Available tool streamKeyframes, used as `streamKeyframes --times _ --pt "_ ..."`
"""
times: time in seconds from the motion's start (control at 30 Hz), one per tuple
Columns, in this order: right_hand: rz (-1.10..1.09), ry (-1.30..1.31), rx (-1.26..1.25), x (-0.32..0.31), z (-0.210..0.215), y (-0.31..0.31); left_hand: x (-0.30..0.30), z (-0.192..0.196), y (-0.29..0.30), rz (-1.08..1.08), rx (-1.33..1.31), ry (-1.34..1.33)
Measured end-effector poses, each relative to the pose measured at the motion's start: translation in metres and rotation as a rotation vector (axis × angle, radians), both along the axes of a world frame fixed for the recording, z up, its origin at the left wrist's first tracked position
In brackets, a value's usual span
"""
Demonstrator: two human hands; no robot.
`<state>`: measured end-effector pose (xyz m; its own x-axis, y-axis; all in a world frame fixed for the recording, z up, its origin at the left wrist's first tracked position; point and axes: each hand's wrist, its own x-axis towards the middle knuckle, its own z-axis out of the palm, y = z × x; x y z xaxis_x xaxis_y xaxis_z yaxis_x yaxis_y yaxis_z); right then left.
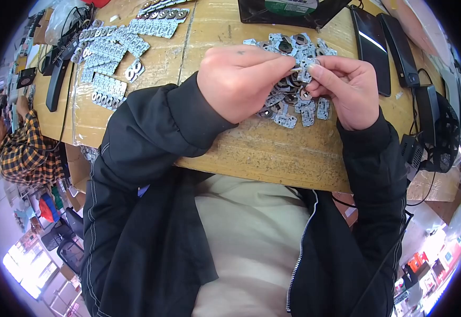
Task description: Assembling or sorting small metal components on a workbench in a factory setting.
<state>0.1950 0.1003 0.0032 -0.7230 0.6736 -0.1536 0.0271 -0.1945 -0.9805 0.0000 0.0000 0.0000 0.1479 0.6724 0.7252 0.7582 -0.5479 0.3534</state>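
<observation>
Over a loose pile of small pale grey boards (284, 115), some with dark round parts on them, my two hands meet. My left hand (246, 79) is closed, thumb and forefinger pinched at the left edge of one small pale grey board (305, 68). The right side of that board is pinched between the thumb and forefinger of my right hand (351, 87), whose other fingers curl below. Fingers cover part of the board, so its full outline is hidden. The pile lies on the wooden table (273, 153) just beneath both hands.
Joined panels of similar boards (106, 55) lie at the table's left. A black device (294, 13) stands at the far edge; a dark phone-like slab (370, 50) and a black fan (441, 127) are at right. Another person (27, 148) sits at far left.
</observation>
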Motion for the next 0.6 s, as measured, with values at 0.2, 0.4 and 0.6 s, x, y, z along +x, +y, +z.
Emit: streamKeyframes --times 0.2,0.4,0.6 --pt "-0.057 -0.003 0.004 -0.001 0.003 -0.002 -0.002 0.002 -0.001 -0.066 -0.023 0.028" --pt "-0.057 -0.074 0.127 0.003 0.011 0.000 -0.003 0.010 -0.002 -0.029 -0.124 -0.076" --pt "-0.030 0.007 0.996 0.006 0.020 -0.002 -0.005 0.008 0.001 -0.068 -0.169 -0.190"
